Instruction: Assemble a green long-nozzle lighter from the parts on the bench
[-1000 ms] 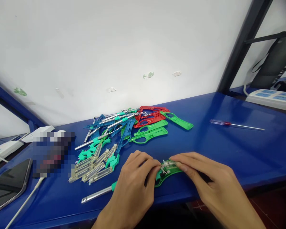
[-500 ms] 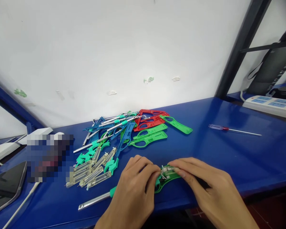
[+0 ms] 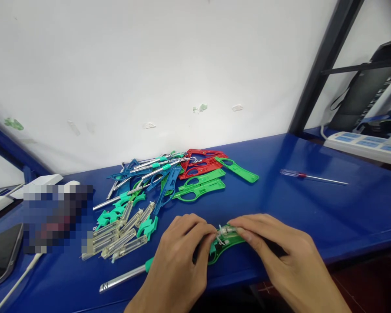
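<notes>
Well left of the green casing [image 3: 238, 241] lies a dark-screened phone [image 3: 1, 256]; less far left of it, clear tubes [image 3: 120, 243] are heaped by teal pieces [image 3: 148, 227]. A silver rod [image 3: 122, 279] shows left of the casing, past my left hand [image 3: 182, 256] — fingers narrow, gripping the casing's left part beside a white wire [image 3: 220, 239]. Beyond the casing sit green shells [image 3: 203, 188] and red shells [image 3: 203, 167]. My right hand [image 3: 282, 248] pinches its right end — fingertips over a clear piece [image 3: 228, 231] inside. A screwdriver [image 3: 302, 175] lies on the bench [image 3: 270, 204], beyond and right of the casing.
</notes>
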Motion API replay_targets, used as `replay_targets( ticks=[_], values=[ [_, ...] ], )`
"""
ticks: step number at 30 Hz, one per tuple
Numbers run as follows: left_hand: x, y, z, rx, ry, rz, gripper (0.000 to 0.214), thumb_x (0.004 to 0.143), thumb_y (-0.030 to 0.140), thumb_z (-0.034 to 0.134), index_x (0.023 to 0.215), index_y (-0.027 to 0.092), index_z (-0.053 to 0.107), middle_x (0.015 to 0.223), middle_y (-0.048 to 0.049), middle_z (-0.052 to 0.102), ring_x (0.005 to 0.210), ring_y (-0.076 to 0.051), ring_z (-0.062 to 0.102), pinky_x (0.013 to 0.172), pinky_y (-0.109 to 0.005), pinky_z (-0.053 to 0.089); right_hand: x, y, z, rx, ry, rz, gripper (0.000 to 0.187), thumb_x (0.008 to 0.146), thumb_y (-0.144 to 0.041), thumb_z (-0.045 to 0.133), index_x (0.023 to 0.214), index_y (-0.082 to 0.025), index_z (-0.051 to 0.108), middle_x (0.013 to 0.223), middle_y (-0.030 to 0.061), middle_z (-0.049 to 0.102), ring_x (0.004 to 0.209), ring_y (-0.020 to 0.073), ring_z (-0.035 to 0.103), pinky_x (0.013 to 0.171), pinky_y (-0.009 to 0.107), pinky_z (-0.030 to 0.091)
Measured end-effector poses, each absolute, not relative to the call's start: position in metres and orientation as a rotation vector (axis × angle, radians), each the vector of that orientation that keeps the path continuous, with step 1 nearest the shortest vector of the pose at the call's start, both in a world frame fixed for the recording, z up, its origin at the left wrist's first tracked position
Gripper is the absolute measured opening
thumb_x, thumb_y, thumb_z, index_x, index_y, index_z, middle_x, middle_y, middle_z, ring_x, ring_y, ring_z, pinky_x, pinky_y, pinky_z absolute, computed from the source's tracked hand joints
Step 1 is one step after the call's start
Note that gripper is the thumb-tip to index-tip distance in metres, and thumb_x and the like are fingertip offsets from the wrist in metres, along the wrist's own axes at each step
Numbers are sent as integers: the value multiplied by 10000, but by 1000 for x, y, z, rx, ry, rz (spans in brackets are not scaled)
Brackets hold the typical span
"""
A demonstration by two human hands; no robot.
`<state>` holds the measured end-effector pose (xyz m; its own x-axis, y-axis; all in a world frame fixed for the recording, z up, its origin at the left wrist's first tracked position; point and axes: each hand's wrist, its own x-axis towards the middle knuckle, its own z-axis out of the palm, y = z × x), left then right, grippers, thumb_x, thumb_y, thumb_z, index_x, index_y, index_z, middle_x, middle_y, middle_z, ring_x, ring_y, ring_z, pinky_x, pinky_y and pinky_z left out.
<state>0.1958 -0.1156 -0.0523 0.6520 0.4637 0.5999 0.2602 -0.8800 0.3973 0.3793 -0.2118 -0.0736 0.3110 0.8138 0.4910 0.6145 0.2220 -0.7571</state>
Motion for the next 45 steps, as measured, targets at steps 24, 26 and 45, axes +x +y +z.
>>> replay_targets(
  ticks=[24, 26, 45],
  values=[
    [196, -114, -52, 2511, 625, 1092, 170, 961, 63, 624, 971, 211, 707, 907, 10, 733, 790, -147, 700, 740, -282, 546, 376, -214, -70, -1528, -1333, 255, 194, 1031, -275, 610, 1013, -364, 782, 1013, -48, 793, 959, 163, 731, 830, 243, 561],
    [197, -114, -52, 2517, 619, 1060, 176, 965, 60, 612, 967, 212, 701, 903, 18, 732, 784, -143, 699, 740, -284, 538, 377, -214, -70, -1524, -1338, 254, 193, 1030, -273, 612, 1015, -365, 782, 1014, -50, 794, 959, 164, 732, 839, 250, 560],
    [198, -116, -50, 2446, 573, 1021, 195, 980, 29, 576, 962, 191, 684, 893, -3, 706, 764, -128, 688, 722, -246, 541, 379, -214, -72, -1517, -1421, 225, 206, 1043, -259, 591, 1058, -341, 780, 1036, -5, 800, 993, 223, 698, 866, 358, 531]
  ],
)
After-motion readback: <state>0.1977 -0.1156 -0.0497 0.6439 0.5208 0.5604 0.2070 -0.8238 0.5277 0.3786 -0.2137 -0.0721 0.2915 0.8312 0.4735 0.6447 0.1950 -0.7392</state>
